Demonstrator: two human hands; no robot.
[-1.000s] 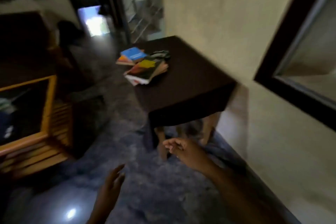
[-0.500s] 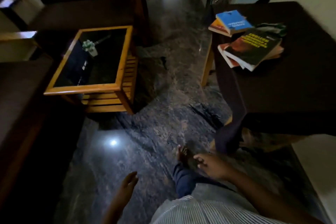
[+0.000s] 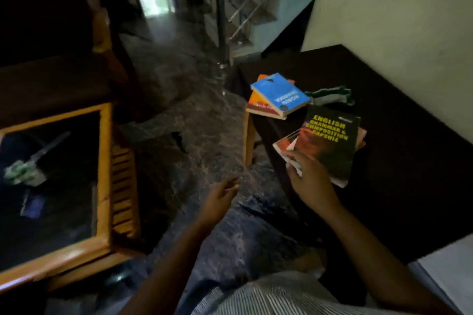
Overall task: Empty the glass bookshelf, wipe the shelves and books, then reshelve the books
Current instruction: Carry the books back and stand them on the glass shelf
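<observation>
Dim room with a dark polished stone floor (image 3: pixel 194 135), a staircase with a metal railing (image 3: pixel 256 2) at the back and a pale wall on the right: the head camera is our only view.

Against that wall stands a table under a dark brown cloth (image 3: pixel 399 166), and the books lie on it in two piles. At the far edge a blue paperback (image 3: pixel 280 94) rests on an orange-covered book (image 3: pixel 257 106). Nearer us a black grammar book with yellow lettering (image 3: pixel 332 143) tops a few more volumes. A crumpled green-and-white cloth (image 3: pixel 330 96) sits just beside both piles. On our left is a wooden-framed low table with a glass top (image 3: pixel 105 161).

Our right hand (image 3: pixel 309 179) is on the near corner of the nearer pile, fingers against the white page edges. We cannot tell whether they have closed round it. Our left hand (image 3: pixel 220 197) hangs over the floor, fingers loosely spread and holding nothing.

We cannot see the glass bookshelf, so we cannot say how its shelves look. We judge that at least part of the emptying is done, since these books lie out here. Whether they have been wiped does not show, though the cloth is at hand. Reshelving is left for every book in view, and this pile looks like the next to be handled.
</observation>
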